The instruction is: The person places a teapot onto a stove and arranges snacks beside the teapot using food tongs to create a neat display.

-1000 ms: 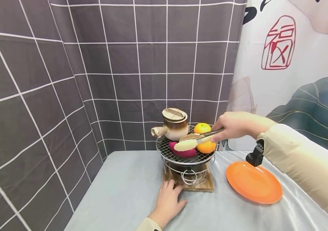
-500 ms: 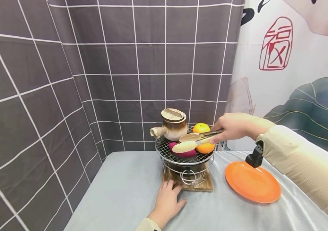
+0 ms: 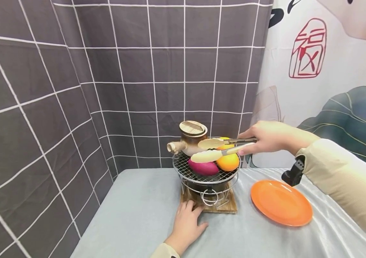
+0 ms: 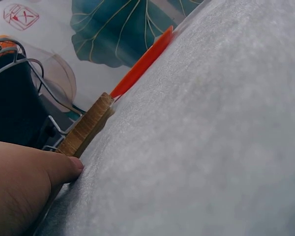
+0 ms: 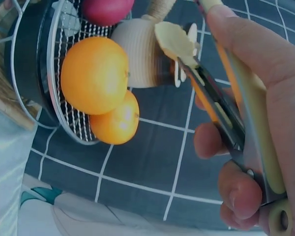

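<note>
My right hand (image 3: pixel 268 138) grips cream-tipped metal tongs (image 3: pixel 216 149), held above a round wire grill (image 3: pixel 206 171); their tips are apart and hold nothing. On the grill lie a purple sweet potato (image 3: pixel 203 167), two oranges (image 3: pixel 228 162) and a clay pot with a wooden lid (image 3: pixel 192 138). In the right wrist view the tongs (image 5: pixel 226 98) hover clear of the oranges (image 5: pixel 94 74) and the pot (image 5: pixel 142 54). My left hand (image 3: pixel 187 224) rests flat on the grey tablecloth, fingertips against the wooden board (image 3: pixel 209 206) under the grill. The left wrist view shows that hand (image 4: pixel 24 189) beside the board (image 4: pixel 86 125).
An orange plate (image 3: pixel 281 203) lies on the table to the right of the grill. A grey tiled curtain (image 3: pixel 73 89) hangs behind and to the left, and a painted white cloth (image 3: pixel 324 71) at the right. The table's left edge runs near the curtain.
My right hand has lifted the tongs a little above the grill and levelled them. The left hand has stayed put.
</note>
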Tool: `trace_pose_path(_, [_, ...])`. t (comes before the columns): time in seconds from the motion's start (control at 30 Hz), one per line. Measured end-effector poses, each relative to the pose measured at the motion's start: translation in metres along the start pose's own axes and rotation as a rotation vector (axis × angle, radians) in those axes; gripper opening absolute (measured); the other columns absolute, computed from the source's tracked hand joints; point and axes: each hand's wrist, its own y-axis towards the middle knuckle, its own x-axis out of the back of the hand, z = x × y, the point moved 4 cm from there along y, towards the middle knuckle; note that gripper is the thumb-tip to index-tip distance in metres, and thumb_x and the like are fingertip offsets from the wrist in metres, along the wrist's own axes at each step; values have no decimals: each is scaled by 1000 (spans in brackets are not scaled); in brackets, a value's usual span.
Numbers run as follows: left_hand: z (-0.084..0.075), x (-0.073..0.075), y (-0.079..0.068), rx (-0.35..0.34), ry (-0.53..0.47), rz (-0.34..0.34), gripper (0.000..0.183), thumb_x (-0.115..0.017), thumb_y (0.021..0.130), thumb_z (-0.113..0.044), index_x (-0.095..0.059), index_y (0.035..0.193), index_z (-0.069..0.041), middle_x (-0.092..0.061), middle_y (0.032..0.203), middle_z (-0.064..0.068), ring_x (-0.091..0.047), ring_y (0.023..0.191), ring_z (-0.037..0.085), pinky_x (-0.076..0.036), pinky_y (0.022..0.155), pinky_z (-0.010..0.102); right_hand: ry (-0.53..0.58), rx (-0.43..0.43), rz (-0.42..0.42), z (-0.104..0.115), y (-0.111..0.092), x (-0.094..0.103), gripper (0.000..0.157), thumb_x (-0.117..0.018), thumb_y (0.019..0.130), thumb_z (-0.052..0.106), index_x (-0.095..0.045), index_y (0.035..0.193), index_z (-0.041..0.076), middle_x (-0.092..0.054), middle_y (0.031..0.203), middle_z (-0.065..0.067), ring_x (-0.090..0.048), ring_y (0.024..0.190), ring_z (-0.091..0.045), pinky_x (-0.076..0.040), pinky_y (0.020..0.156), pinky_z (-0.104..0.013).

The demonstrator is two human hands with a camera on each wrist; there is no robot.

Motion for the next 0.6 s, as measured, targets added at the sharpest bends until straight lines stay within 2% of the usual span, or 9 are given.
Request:
trace_pose_path(0.17, [0,2,0,10,-5,8,51,-86,68,-47,-76,112,-24,-56,101,1,-53,95,22,-46,94,44,-2,-22,-36,-12,-13,8,66,-68,88,59,-69,128,6,-74,110,-9,-70,100,-27,-54,86,-53])
trace_pose_path(0.37, [0,5,2,21,-13,32,50,-85,69,-45,-76,114,-23,-56,101,2,-53,96,22,-46,95,44,3,-56,-81,-33,-30,12,60,-73,86,54,-70,128,12,-74,107,-4,-69,86,-16,-56,78,-47])
trace_pose_path(0.6, [-2,5,1,18,1,35,51,-84,70,-46,-76,115,-25,-55,101,2,-54,96,22,-46,96,45,-11,-175,-96,-65,-53,6,59,-72,88,51,-69,129,9,-72,99,-2,-61,80,-15,-52,72,-44])
